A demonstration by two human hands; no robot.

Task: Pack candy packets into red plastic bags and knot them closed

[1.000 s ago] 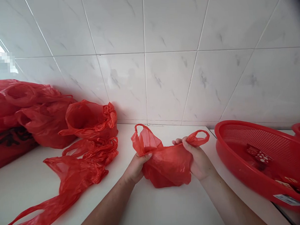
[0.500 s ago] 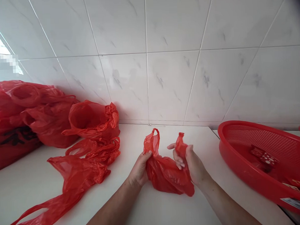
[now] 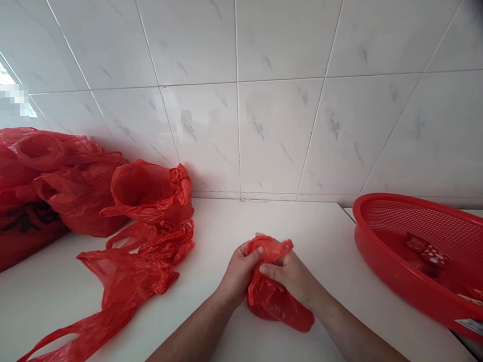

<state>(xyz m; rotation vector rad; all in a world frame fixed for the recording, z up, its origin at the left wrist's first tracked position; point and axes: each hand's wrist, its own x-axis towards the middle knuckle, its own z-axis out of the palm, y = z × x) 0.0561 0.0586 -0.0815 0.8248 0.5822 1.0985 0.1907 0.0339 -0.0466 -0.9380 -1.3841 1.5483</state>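
Between my two hands is a thin red plastic bag (image 3: pixel 277 305), its top bunched together and its lower part drooping onto the white table. My left hand (image 3: pixel 239 272) grips the gathered top from the left, thumb pressed on the plastic. From the right, my right hand (image 3: pixel 289 275) pinches the same bag just below, its thumb pointing left. Both hands nearly touch. A twisted end of the bag pokes out above the right hand. What the bag contains, if anything, is hidden.
Loose red plastic bags (image 3: pixel 126 285) lie spread on the white table (image 3: pixel 216 342) at left. Behind them sit a wide-mouthed red bag (image 3: pixel 146 188) and a large red bundle (image 3: pixel 21 174). A red plastic basket (image 3: pixel 389 254) holding packets stands at right. A tiled wall (image 3: pixel 279 126) rises behind.
My hands have come together. The bag's handles, apart and upright before, are now gathered between my fingers. My right hand has moved left and its fingers have closed.
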